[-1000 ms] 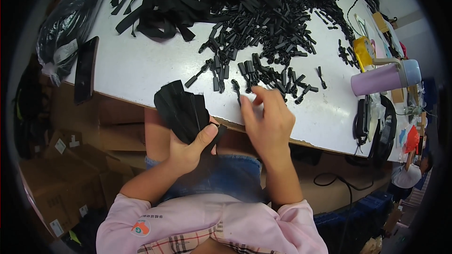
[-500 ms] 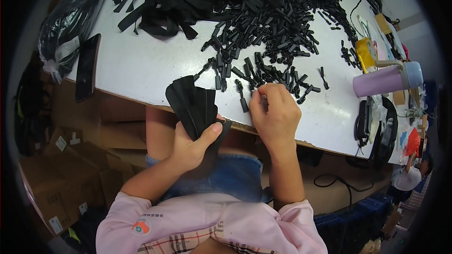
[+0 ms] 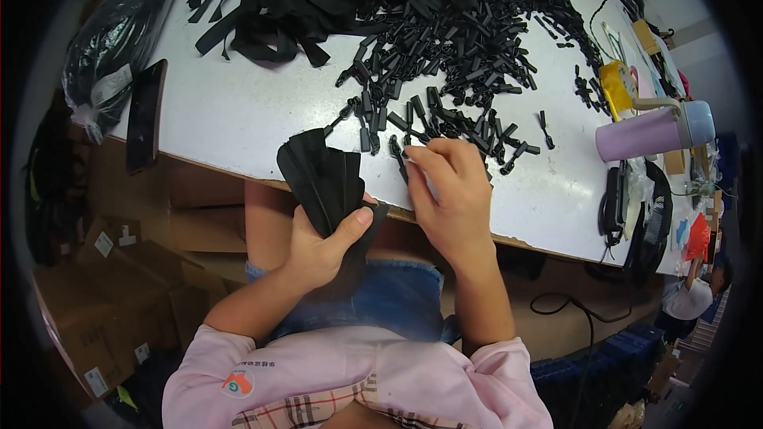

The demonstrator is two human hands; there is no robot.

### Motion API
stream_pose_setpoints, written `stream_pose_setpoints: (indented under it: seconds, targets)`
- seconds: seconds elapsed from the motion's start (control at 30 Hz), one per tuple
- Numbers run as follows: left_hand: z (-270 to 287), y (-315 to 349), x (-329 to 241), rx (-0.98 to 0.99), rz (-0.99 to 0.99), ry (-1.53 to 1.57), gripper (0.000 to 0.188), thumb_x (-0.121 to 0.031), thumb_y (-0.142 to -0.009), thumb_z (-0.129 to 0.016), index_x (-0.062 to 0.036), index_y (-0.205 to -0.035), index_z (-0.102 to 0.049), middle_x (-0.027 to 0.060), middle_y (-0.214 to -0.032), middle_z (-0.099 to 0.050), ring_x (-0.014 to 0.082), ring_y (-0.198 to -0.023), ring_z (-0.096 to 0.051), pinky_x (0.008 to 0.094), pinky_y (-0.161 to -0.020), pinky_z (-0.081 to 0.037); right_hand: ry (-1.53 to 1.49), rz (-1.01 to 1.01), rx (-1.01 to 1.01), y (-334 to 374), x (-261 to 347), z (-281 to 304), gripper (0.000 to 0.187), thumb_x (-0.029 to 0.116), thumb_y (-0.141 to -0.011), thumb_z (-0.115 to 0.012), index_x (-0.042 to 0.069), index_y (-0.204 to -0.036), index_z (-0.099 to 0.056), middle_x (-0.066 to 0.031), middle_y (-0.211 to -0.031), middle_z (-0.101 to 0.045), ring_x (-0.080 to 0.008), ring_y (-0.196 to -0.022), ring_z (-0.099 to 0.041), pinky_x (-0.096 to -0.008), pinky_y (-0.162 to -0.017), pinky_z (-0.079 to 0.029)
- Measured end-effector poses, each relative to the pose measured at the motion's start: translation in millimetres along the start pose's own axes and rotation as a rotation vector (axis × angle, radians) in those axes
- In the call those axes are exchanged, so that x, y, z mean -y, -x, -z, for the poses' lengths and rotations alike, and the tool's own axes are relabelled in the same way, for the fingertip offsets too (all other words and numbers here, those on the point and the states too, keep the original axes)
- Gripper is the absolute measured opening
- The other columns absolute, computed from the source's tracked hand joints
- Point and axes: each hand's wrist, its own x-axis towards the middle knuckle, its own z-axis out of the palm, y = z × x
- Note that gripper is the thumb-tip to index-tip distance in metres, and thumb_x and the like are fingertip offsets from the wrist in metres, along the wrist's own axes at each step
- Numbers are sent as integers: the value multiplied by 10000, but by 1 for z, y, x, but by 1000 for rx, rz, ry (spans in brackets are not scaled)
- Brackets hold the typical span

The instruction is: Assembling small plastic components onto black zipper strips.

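Note:
My left hand (image 3: 327,248) is closed round a fanned bundle of black zipper strips (image 3: 322,179), held just off the table's near edge. The strips' lower ends hang toward my lap. My right hand (image 3: 455,199) is over the table edge, thumb and index finger pinched on a small black zipper slider (image 3: 408,144) at the near side of the pile. Another zipper slider (image 3: 396,148) with a long pull lies beside the fingertips. Beyond them spreads a large heap of black zipper sliders (image 3: 469,56). My right fingers partly hide several of the nearest ones.
More black zipper strips (image 3: 302,0) are heaped at the far left. A dark phone (image 3: 147,115) lies at the left edge beside a plastic bag (image 3: 111,56). On the right are a lilac bottle (image 3: 640,137) and a yellow tape roll (image 3: 616,87). Cardboard boxes (image 3: 119,310) stand below left.
My right hand has shifted a little left, its fingertips moving to the sliders at the pile's near side. My left hand keeps its hold on the strips, almost unmoved.

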Motion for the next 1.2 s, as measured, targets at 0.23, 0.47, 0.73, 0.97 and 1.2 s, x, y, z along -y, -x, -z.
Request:
stream_pose_setpoints:
  seconds: [0.23, 0.47, 0.73, 0.97, 1.2]
  targets:
    - [0, 1, -2, -28, 4, 25, 140, -89, -782, -560, -9, -896, -547, 14, -790, -542, 64, -694, -487, 207, -613, -406, 142, 63, 152, -8, 2, -7, 155, -11, -597, -578, 30, -743, -545, -81, -741, -473, -230, -666, -465, -308, -574, -410]
    - [0, 0, 0, -21, -6, 4, 142, -74, -775, -567, -3, -897, -546, 19, -793, -549, 63, -704, -494, 208, -619, -412, 257, 40, 142, -6, 3, -5, 120, 2, -610, -578, 39, -709, -522, -81, -722, -479, -232, -662, -463, -321, -576, -396]
    - [-2, -1, -2, -30, -23, 3, 137, -81, -779, -564, -3, -891, -547, 21, -772, -550, 64, -681, -495, 206, -594, -412, 142, 52, 31, -6, -1, -10, 161, -37, -596, -559, 25, -729, -494, -109, -735, -476, -258, -668, -459, -344, -583, -395]
    - [-7, -2, -4, -9, -82, -104, 119, -66, -771, -571, 0, -869, -561, 22, -776, -561, 73, -691, -515, 211, -608, -426, -788, -406, 92, 12, 22, 7, 168, -47, -689, -566, -9, -834, -489, -63, -803, -503, -116, -711, -544, -223, -672, -446]
    - [-7, -2, -1, 14, -133, -88, 128, -18, -751, -577, -2, -878, -568, 35, -828, -574, 74, -751, -521, 211, -658, -431, -918, -401, 118, 19, 26, 11, 170, -50, -701, -572, -19, -854, -504, -71, -851, -492, -112, -748, -534, -223, -685, -451]
